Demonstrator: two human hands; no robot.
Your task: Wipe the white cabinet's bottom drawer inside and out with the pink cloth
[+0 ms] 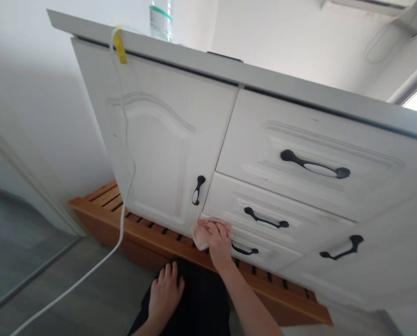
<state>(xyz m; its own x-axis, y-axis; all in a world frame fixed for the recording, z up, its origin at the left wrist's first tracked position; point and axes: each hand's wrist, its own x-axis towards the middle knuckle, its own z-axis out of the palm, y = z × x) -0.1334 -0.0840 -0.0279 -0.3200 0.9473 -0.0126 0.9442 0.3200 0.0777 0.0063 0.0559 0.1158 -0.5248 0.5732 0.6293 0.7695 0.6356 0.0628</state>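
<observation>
My right hand [219, 242] presses a pinkish-white cloth [200, 234] against the left end of the lowest drawer [274, 252], beside the drawer's black handle [245, 250]. Its fingers lie bent over the cloth, which bunches out to the left of them. My left hand [165, 288] rests on my dark-clothed knee, fingers stretched out and holding nothing. Both hands are low in the head view, in front of a white cabinet [159, 154] with a door on the left and drawers to the right.
A slatted wooden bench [148, 233] runs under the cabinet's front. A white cable [122, 210] with a yellow tag [120, 48] hangs over the grey countertop [281, 77] down to the floor. A clear bottle [161, 21] and a flat dark object [225, 57] are on top.
</observation>
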